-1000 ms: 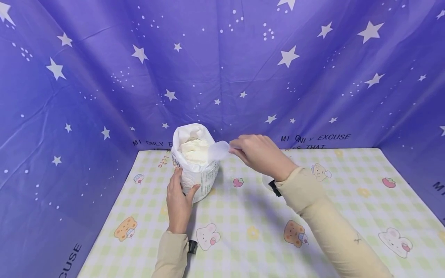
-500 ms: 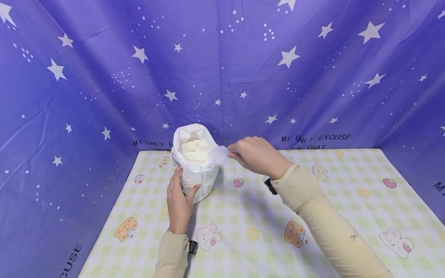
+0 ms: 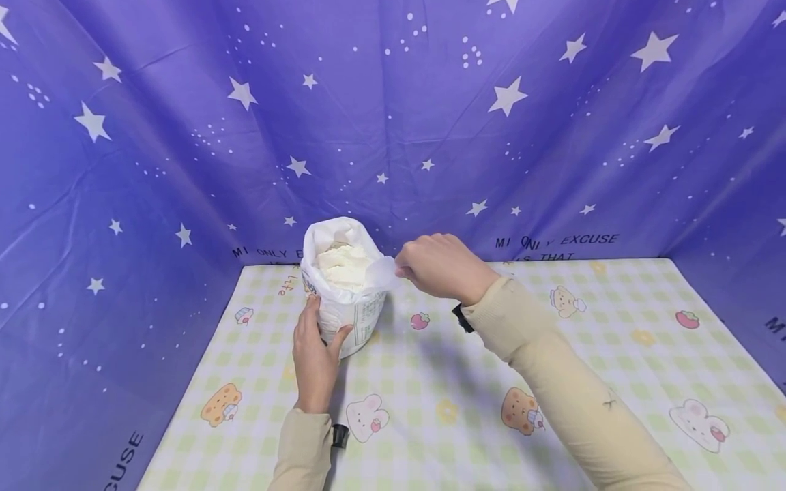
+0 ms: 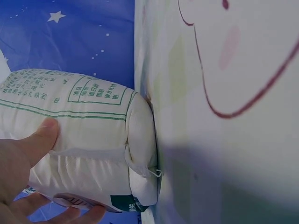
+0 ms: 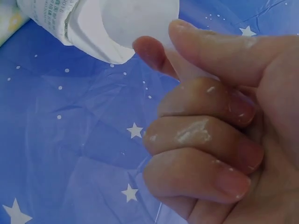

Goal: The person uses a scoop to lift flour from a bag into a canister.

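Note:
An opened white bag of pale flour-like powder [image 3: 344,267] stands upright at the back left of the table in the head view. My left hand [image 3: 316,361] holds its near left side, with the thumb on the printed face [image 4: 93,93] and the fingers curled underneath in the left wrist view. My right hand [image 3: 445,267] pinches the handle of a translucent white plastic scoop [image 3: 382,274] between thumb and forefinger. The scoop's bowl is at the right rim of the bag's mouth. White powder specks the curled fingers [image 5: 191,133] in the right wrist view.
A checked cloth [image 3: 430,423] with cartoon prints covers the table. Purple star-patterned curtains [image 3: 393,102] hang behind it and at both sides, with the bag close to the back one.
My right hand and the scoop have shifted slightly left, towards the bag. The left hand and the bag stay where they were.

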`<state>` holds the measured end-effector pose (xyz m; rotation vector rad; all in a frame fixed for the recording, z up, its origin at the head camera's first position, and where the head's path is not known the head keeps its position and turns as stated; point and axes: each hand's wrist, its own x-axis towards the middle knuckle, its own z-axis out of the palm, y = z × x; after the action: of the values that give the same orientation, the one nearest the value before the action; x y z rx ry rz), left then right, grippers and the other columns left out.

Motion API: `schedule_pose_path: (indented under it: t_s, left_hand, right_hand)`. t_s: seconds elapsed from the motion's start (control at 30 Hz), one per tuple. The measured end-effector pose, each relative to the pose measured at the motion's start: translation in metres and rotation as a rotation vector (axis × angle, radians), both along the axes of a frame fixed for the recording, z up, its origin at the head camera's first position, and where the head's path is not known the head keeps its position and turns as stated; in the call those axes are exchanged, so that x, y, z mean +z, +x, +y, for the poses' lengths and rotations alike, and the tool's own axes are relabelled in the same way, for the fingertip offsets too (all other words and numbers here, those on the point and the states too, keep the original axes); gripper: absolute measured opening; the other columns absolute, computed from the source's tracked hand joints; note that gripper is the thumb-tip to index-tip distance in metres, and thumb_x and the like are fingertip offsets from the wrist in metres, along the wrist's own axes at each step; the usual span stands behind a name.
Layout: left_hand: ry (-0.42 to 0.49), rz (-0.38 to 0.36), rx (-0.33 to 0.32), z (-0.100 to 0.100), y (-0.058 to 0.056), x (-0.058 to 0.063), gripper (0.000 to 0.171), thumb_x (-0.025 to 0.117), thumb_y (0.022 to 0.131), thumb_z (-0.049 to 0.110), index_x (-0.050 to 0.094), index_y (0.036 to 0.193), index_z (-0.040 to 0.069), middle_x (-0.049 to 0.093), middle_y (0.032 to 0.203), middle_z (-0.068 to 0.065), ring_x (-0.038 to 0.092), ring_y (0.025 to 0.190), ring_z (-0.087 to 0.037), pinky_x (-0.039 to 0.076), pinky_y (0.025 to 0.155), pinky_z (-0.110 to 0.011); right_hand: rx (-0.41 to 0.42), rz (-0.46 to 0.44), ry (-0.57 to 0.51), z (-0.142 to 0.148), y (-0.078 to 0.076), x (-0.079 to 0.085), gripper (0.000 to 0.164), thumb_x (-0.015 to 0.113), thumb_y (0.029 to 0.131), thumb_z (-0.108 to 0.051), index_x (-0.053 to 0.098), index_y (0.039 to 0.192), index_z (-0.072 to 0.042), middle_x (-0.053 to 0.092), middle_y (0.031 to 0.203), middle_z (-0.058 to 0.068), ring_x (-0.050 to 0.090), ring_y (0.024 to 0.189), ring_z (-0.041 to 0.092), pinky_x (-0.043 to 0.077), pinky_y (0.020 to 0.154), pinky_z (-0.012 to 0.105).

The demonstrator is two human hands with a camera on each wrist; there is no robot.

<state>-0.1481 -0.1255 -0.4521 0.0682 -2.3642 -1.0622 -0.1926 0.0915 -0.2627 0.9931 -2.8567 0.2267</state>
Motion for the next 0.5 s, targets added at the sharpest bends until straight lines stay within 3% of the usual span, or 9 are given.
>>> schedule_pose_path:
  t_s: [0.2,0.5]
  left_hand:
    - [-0.003,-0.007,0.001,0.000,0.001,0.000,0.075,0.082,0.079,0.023,0.046,0.143,0.005,0.044,0.153,-0.014,0.042,0.137,-0.037,0.036,0.114,-0.052]
    - [-0.016,0.002,0.004,0.001,0.000,-0.001,0.077,0.081,0.080,0.024,0.045,0.144,0.005,0.043,0.153,-0.015,0.042,0.138,-0.037,0.035,0.115,-0.051]
  right_hand:
    - [-0.005,0.002,0.039,-0.008,-0.005,0.009,0.017,0.068,0.093,-0.017,0.074,0.077,-0.016,0.060,0.066,-0.004,0.056,0.063,0.019,0.053,0.065,0.042]
    - [-0.026,-0.076,0.084,-0.015,-0.008,0.011,0.011,0.068,0.094,-0.019,0.077,0.094,-0.012,0.073,0.086,0.001,0.067,0.080,0.024,0.056,0.081,0.046]
